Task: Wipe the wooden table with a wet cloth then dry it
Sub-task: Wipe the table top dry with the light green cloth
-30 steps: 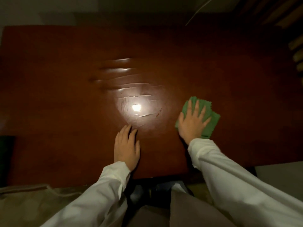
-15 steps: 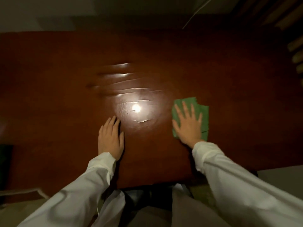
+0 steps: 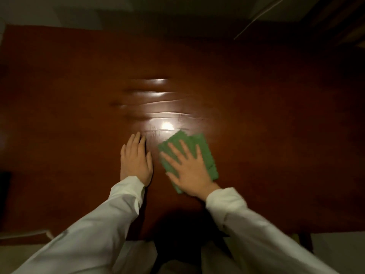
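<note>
Across nearly the whole view, a dark reddish-brown wooden table [image 3: 266, 107] is seen from above, its near edge running along the bottom and its far edge meeting a dim wall at the top. On its polished top, a bright spot of reflected light [image 3: 166, 126] is caught near the middle, and a set of pale, roughly parallel glossy streaks [image 3: 152, 93] is laid out just beyond it. Two white sleeves are seen reaching in from the bottom corners: the left sleeve [image 3: 94, 232] and the right sleeve [image 3: 262, 230], the latter slightly blurred. A folded green cloth [image 3: 199, 147] is spread flat on the table just below and to the right of the bright spot, its scalloped edges visible on the far and right sides. The cloth is pressed down by the right hand [image 3: 189, 171], which is laid palm-down on it with the fingers straight and fanned apart; nothing is gripped or pinched. The left hand [image 3: 136, 161] is set flat on the bare wood just beside the cloth, to its left, with its fingers straight and held close together. The two hands are kept near each other but apart, with a narrow strip of wood between them.
</note>
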Action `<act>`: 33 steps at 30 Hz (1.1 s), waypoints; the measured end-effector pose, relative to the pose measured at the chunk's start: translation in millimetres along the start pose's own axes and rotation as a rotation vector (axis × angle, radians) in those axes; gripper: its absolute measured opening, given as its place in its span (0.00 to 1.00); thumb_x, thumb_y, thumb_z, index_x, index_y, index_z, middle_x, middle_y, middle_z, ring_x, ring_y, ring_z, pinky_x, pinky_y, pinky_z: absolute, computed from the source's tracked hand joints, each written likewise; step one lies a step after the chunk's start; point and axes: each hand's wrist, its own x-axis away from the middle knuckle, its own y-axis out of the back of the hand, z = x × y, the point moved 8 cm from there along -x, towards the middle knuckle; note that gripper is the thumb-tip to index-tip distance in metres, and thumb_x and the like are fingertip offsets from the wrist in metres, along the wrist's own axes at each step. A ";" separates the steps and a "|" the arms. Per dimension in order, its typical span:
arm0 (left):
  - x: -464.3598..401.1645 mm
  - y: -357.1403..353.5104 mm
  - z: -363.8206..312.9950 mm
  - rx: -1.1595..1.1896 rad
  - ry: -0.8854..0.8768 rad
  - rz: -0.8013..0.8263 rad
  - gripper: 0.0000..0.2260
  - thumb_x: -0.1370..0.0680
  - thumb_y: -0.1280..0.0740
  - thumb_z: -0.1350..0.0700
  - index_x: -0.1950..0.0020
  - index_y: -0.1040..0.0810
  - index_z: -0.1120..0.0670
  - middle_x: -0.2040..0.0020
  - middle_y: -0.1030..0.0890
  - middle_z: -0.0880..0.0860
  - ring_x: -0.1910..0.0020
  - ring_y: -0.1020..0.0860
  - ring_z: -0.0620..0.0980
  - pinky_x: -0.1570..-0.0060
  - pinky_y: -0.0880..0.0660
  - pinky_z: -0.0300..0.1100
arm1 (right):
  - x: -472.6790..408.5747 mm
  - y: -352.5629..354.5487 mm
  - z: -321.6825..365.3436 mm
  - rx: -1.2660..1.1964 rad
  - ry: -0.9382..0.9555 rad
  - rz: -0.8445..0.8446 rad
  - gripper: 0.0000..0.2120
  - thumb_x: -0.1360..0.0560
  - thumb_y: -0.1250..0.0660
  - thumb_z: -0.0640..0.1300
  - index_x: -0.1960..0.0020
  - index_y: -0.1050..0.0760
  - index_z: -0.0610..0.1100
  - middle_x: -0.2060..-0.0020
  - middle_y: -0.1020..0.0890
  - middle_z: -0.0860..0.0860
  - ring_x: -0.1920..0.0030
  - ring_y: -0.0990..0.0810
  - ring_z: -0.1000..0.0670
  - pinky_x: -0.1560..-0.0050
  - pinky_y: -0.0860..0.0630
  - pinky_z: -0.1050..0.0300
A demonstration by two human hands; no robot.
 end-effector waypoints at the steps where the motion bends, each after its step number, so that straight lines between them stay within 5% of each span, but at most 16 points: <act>1: -0.4 0.6 -0.4 0.004 -0.004 -0.003 0.23 0.24 0.47 0.54 0.34 0.31 0.63 0.32 0.31 0.62 0.31 0.35 0.60 0.35 0.40 0.58 | -3.3 6.5 -27.2 -0.006 -0.063 -0.027 0.28 0.27 0.48 0.60 0.28 0.35 0.54 0.28 0.34 0.49 0.28 0.38 0.40 0.36 0.43 0.29; 5: -0.6 1.3 -1.4 0.005 -0.005 0.009 0.22 0.24 0.48 0.54 0.33 0.32 0.63 0.31 0.32 0.62 0.30 0.37 0.59 0.34 0.43 0.57 | -19.9 31.0 -150.9 -0.100 -0.586 -0.073 0.27 0.21 0.51 0.58 0.24 0.47 0.54 0.24 0.46 0.48 0.25 0.50 0.40 0.32 0.53 0.30; 8: -1.5 0.4 -2.3 -0.011 -0.014 0.028 0.23 0.24 0.50 0.53 0.33 0.32 0.63 0.31 0.32 0.61 0.30 0.37 0.59 0.34 0.43 0.57 | -40.7 38.8 -160.0 -0.095 -0.735 -0.075 0.27 0.20 0.52 0.56 0.23 0.55 0.53 0.23 0.53 0.49 0.25 0.56 0.40 0.31 0.56 0.30; 11: -1.4 -0.6 -0.7 -0.019 -0.008 0.035 0.23 0.24 0.49 0.53 0.33 0.32 0.62 0.31 0.32 0.61 0.30 0.37 0.58 0.34 0.42 0.57 | -65.7 35.7 -94.8 -0.078 -0.507 -0.044 0.28 0.20 0.50 0.55 0.23 0.53 0.53 0.23 0.51 0.49 0.25 0.53 0.39 0.32 0.56 0.31; 15: -1.9 -2.2 1.5 -0.015 0.002 0.029 0.23 0.25 0.49 0.53 0.33 0.32 0.63 0.32 0.31 0.61 0.31 0.38 0.57 0.35 0.40 0.58 | -53.9 21.7 6.3 0.014 -0.065 -0.018 0.27 0.25 0.51 0.55 0.27 0.38 0.54 0.27 0.36 0.51 0.28 0.39 0.40 0.34 0.44 0.31; 18: -1.7 -3.2 2.9 -0.010 0.017 0.033 0.24 0.25 0.49 0.53 0.32 0.33 0.63 0.31 0.32 0.61 0.30 0.40 0.55 0.34 0.41 0.57 | -31.3 9.8 17.7 -0.017 0.100 0.029 0.27 0.27 0.48 0.56 0.29 0.34 0.54 0.29 0.33 0.52 0.29 0.37 0.43 0.35 0.42 0.31; 22: -3.8 -2.9 2.1 -0.035 0.022 0.053 0.24 0.24 0.50 0.52 0.31 0.34 0.62 0.31 0.32 0.60 0.30 0.39 0.55 0.34 0.43 0.56 | -39.1 27.7 -86.8 -0.025 -0.144 -0.090 0.28 0.27 0.47 0.58 0.29 0.35 0.53 0.30 0.31 0.47 0.29 0.37 0.40 0.39 0.39 0.28; 27: -3.2 -3.8 3.5 -0.038 0.025 0.056 0.25 0.24 0.50 0.52 0.30 0.35 0.62 0.29 0.34 0.59 0.29 0.40 0.54 0.33 0.44 0.54 | -80.4 48.1 -156.0 -0.091 -0.693 -0.101 0.28 0.21 0.49 0.57 0.23 0.51 0.52 0.23 0.49 0.48 0.25 0.53 0.39 0.32 0.55 0.31; 29: -2.7 -4.6 4.4 -0.029 0.035 0.060 0.25 0.24 0.50 0.51 0.30 0.35 0.61 0.29 0.34 0.59 0.29 0.41 0.54 0.33 0.45 0.54 | -101.5 49.9 -114.9 -0.096 -0.637 -0.080 0.28 0.20 0.50 0.56 0.23 0.55 0.52 0.23 0.52 0.48 0.25 0.54 0.39 0.32 0.57 0.30; 33: -3.5 -5.4 5.7 -0.027 0.039 0.046 0.25 0.25 0.49 0.52 0.30 0.35 0.62 0.29 0.34 0.60 0.29 0.41 0.54 0.33 0.45 0.53 | -99.3 32.2 3.9 -0.037 -0.123 0.021 0.27 0.21 0.52 0.55 0.23 0.52 0.53 0.23 0.50 0.50 0.24 0.54 0.41 0.31 0.58 0.32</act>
